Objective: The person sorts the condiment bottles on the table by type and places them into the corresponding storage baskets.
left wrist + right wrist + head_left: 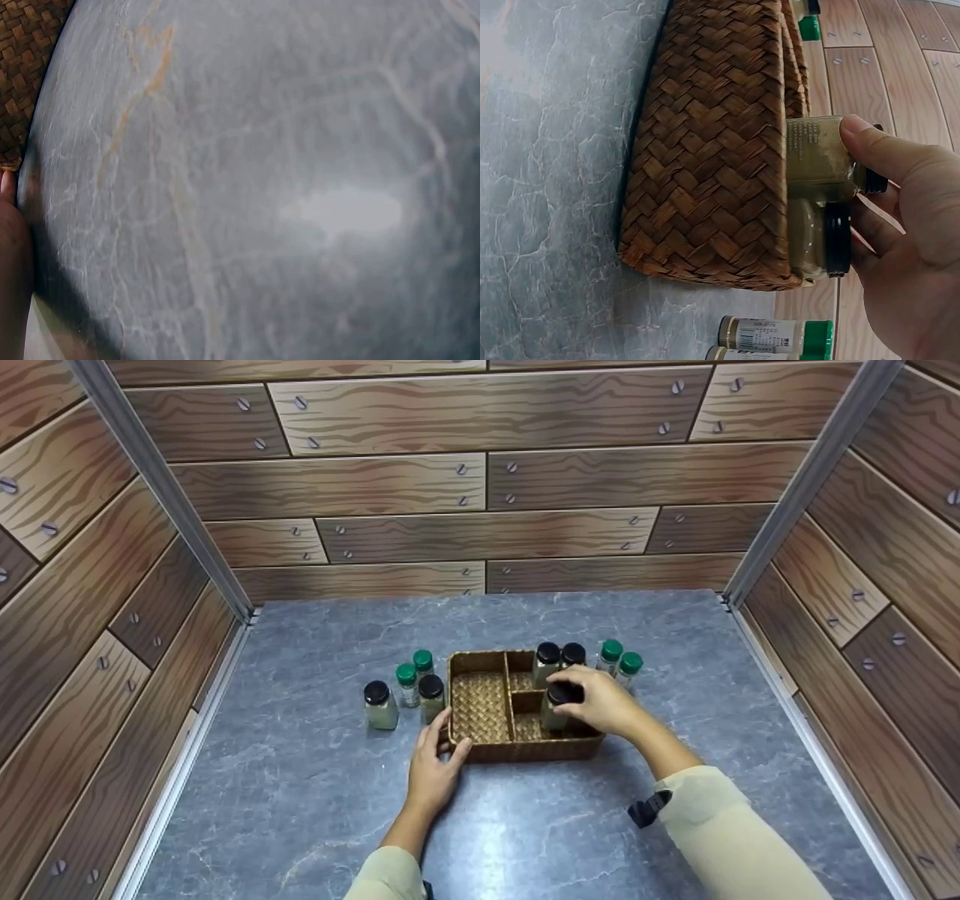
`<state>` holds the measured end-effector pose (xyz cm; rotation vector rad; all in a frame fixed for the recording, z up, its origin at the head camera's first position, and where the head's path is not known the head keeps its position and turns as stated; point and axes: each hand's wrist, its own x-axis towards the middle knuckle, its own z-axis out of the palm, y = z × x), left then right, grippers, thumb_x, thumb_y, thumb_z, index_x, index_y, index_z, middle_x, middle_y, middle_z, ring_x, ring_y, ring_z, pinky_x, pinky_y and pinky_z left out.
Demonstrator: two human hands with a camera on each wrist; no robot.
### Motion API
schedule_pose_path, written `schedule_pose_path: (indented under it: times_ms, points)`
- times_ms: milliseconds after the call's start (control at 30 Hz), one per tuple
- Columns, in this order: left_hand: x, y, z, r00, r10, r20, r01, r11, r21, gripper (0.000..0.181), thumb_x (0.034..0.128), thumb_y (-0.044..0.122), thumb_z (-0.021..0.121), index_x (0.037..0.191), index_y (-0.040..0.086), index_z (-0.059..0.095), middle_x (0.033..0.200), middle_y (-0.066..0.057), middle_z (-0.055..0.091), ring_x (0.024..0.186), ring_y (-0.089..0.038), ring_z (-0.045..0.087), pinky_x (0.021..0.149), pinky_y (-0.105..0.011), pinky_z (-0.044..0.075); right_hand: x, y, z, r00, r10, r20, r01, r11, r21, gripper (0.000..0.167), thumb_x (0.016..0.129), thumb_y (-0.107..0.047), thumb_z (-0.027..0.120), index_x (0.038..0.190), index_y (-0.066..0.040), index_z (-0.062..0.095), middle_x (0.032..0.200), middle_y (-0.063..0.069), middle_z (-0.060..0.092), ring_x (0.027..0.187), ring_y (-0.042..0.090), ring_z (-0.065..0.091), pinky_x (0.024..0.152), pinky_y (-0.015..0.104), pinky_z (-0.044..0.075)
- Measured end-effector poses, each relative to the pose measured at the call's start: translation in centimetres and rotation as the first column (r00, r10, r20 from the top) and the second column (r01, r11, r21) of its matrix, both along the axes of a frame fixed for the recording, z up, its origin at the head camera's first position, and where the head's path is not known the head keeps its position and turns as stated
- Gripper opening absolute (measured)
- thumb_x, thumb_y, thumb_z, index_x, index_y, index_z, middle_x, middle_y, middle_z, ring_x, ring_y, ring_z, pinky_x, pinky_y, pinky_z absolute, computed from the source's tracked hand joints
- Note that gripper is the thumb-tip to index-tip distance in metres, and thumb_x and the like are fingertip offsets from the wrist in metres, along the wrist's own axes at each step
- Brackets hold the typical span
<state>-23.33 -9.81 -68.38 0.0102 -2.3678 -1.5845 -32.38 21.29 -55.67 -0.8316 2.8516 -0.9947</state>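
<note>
My right hand (604,703) pinches a black-capped spice jar (553,712) with thumb and fingers near its cap, in the front right compartment of the woven basket (487,751). In the right wrist view the jar's glass body (817,159) stands partly above the basket wall (712,142), and another black-capped jar (807,238) is beside it. Two black-capped jars (547,664) stand in the back right compartment. My left hand (435,776) holds the basket's front left corner, thumb at the front and fingers along the left side; the left wrist view barely shows it.
Left of the basket stand two black-capped jars (381,709) and two green-capped jars (407,686). Two more green-capped jars (610,655) stand beyond its right side. The basket's long left compartment (480,705) shows its bare woven floor. Wood-patterned walls (480,484) enclose the grey marbled table (300,795).
</note>
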Motion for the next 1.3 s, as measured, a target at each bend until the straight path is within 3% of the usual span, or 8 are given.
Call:
schedule_pose_path:
  times_ms: [367, 1033, 1300]
  points:
    - [0.1, 0.0, 0.2, 1.0, -0.005, -0.002, 0.005, 1.0, 0.0, 0.065, 0.1005, 0.034, 0.078, 0.158, 0.018, 0.054, 0.144, -0.015, 0.063, 0.122, -0.029, 0.068, 0.103, -0.042, 0.06, -0.3, -0.2, -0.7, 1.0, -0.006, -0.003, 0.006, 0.999, 0.031, 0.052, 0.088, -0.017, 0.091, 0.137, -0.009, 0.074, 0.133, 0.014, 0.075, 0.123, 0.038, 0.071, 0.109, 0.056, 0.058]
    - [0.1, -0.1, 0.3, 1.0, -0.011, 0.009, 0.011, 1.0, -0.013, 0.064, 0.102, 0.036, 0.076, 0.159, 0.016, 0.053, 0.141, -0.017, 0.062, 0.121, -0.03, 0.068, 0.104, -0.045, 0.06, -0.6, -0.3, -1.4, 0.999, -0.019, 0.032, 0.017, 0.999, 0.042, 0.054, 0.089, -0.017, 0.09, 0.139, -0.008, 0.073, 0.136, 0.015, 0.073, 0.127, 0.041, 0.069, 0.113, 0.058, 0.055]
    - [0.2, -0.1, 0.4, 1.0, -0.003, 0.006, 0.004, 1.0, -0.026, 0.064, 0.1015, 0.036, 0.076, 0.158, 0.017, 0.054, 0.143, -0.014, 0.063, 0.119, -0.027, 0.069, 0.102, -0.042, 0.06, -0.8, -0.3, -1.9, 1.0, -0.022, -0.002, 0.022, 0.998, 0.059, 0.051, 0.09, -0.017, 0.089, 0.137, -0.01, 0.073, 0.137, 0.016, 0.074, 0.132, 0.042, 0.066, 0.116, 0.061, 0.051]
